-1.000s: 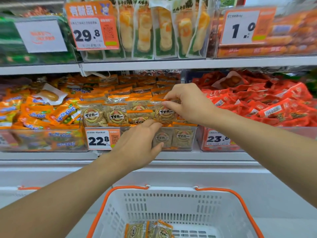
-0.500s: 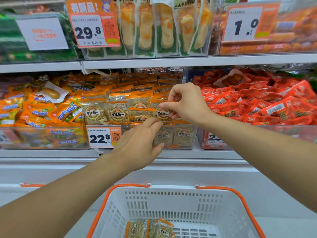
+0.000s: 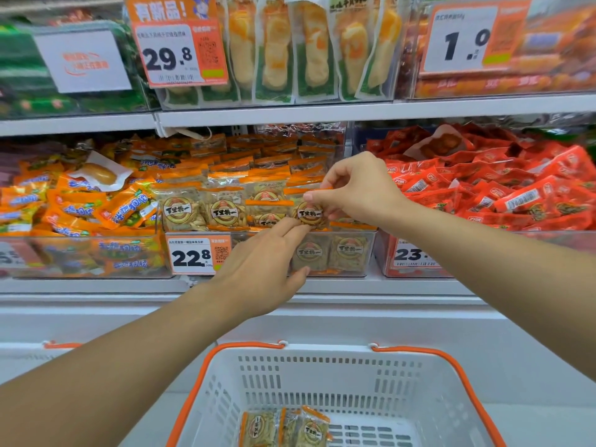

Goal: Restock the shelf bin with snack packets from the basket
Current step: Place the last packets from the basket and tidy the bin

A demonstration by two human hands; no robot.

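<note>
Head view: the right hand (image 3: 358, 188) pinches a snack packet (image 3: 310, 213) between thumb and curled fingers, holding it upright at the front row of the clear shelf bin (image 3: 351, 253). The left hand (image 3: 264, 266) reaches up with straight, relaxed fingers, their tips touching the packet's lower edge. Below, the white basket (image 3: 419, 382) with orange handles holds a few more packets (image 3: 287, 429) near its front.

"29.8" is printed on the orange-and-white price card (image 3: 178, 48) on the far upper shelf bin, left. "1.0" is shown on the upper right card (image 3: 464, 40). "22.8" is read on the middle clear bin's orange-edged tag (image 3: 197, 253). Only "23" is legible on the red bin's tag (image 3: 409, 254).
</note>
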